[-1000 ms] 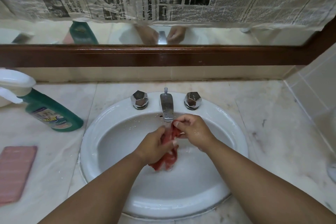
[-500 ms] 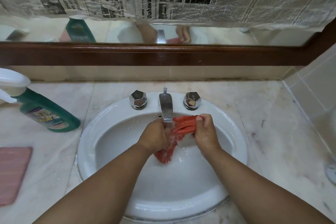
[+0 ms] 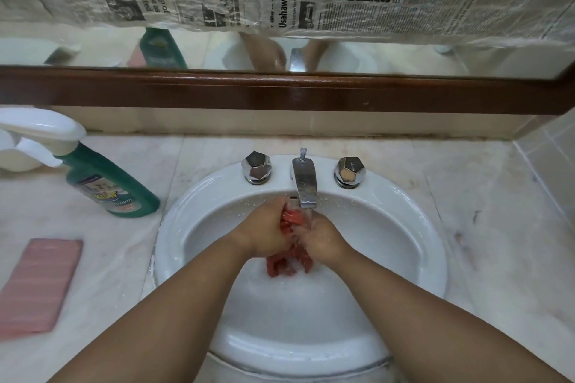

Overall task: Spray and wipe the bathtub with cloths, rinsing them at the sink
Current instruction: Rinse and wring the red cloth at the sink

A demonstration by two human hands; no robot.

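A wet red cloth (image 3: pixel 287 263) is bunched between both my hands over the white sink (image 3: pixel 413 227), under the chrome tap (image 3: pixel 304 183), from which water runs. My left hand (image 3: pixel 267 232) grips the cloth's upper part. My right hand (image 3: pixel 323 238) grips it from the right, close against the left. The cloth's lower end hangs below my hands into the basin. A green spray bottle (image 3: pixel 109 188) with a white trigger head lies tilted on the counter to the left of the sink.
A pink folded cloth (image 3: pixel 40 284) lies flat on the marble counter at the left. Two chrome tap handles (image 3: pixel 256 167) flank the spout. A wood-framed mirror (image 3: pixel 280 90) partly covered with newspaper stands behind the sink. A tiled wall rises at the right.
My hands have come together again, bunching the cloth that was stretched out between them half a second ago. They sit slightly right of before, directly under the water.
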